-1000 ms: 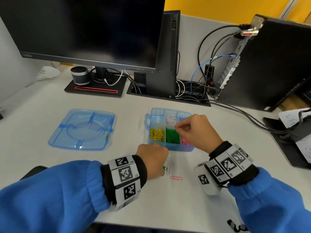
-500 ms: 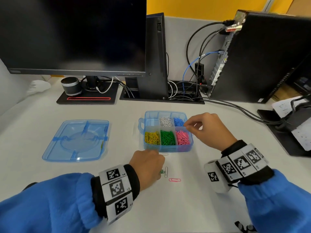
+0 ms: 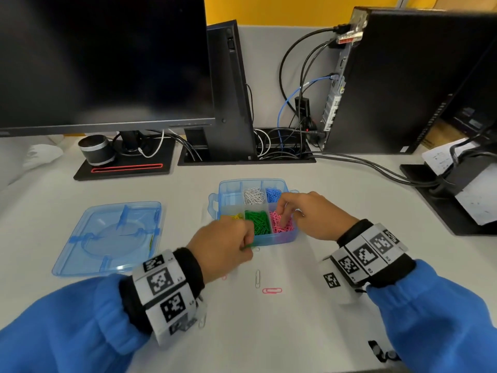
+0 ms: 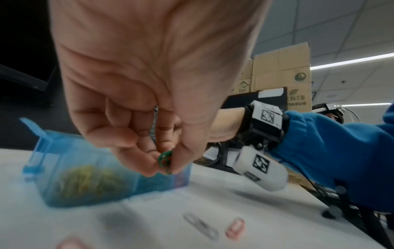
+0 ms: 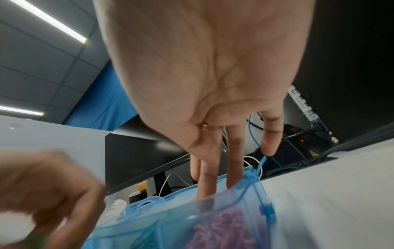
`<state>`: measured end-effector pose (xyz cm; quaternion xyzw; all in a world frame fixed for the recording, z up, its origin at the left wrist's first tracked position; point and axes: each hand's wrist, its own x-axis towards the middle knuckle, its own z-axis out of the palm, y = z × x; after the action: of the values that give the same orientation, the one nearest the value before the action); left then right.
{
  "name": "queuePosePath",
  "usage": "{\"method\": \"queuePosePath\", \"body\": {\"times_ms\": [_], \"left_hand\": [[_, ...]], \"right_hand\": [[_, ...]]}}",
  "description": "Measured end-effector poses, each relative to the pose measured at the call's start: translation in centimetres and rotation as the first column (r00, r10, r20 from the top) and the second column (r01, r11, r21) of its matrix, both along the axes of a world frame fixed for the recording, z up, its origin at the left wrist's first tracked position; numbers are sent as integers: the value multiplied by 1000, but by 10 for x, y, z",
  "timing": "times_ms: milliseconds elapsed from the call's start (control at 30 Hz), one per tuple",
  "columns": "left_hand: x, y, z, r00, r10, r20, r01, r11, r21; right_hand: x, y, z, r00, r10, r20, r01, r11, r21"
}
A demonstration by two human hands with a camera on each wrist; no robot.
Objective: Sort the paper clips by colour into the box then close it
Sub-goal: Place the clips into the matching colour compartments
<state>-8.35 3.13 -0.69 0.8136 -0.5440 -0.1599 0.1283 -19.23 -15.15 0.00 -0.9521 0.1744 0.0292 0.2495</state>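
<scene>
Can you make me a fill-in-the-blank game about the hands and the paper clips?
1. The left hand pinches a paper clip whose colour is ____.
2. The right hand reaches its fingers into the box, over the clips coloured ____.
3. The blue lid lies flat on the desk, on the ____ side of the box.
4. Beside the white clip on the desk lies a loose clip coloured ____.

Missing words: green; pink; left; pink

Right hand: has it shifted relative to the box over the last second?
Yes. The right hand has moved from the far compartments toward the near side of the box; its fingers now dip into the pink paper clips.
</scene>
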Motion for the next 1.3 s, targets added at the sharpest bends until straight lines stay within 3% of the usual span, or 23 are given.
{"method": "queuePosePath", "body": {"times_ms": [133,300,467,567,633,700,767,900,1067,1300], "left_hand": [[17,-28,11,997,75,-27,-78,986,-144],[28,-57,9,996,69,-57,-74,993,-87],[33,-55,9,997,76,-22,-78,984,-158],[38,-38,11,1000,29,3,-28,982,-189],[42,-20,13,997,-73,-12,69,979,-193],[44,0,14,968,-251,-2,249,959,-135],[44,14,13,914,-404,38,404,915,13],[41,23,-1,852,-507,132,454,841,296],[39,16,-13,848,-514,132,458,834,307],[40,30,-13,829,-532,171,473,831,292]], "right_hand": [[0,-1,-1,997,-34,70,37,998,-42],[-4,6,7,992,31,123,-24,998,-61],[-12,15,16,986,83,144,-70,993,-95],[-19,28,22,982,150,117,-143,988,-66],[-26,42,18,980,198,24,-198,980,-25],[-32,55,6,968,231,-95,-231,973,3],[-35,63,-7,952,240,-190,-247,969,-14],[-32,71,-20,930,230,-286,-273,954,-122],[-31,71,-24,896,272,-350,-307,950,-49],[-34,72,-27,910,314,-271,-341,938,-58]]}}
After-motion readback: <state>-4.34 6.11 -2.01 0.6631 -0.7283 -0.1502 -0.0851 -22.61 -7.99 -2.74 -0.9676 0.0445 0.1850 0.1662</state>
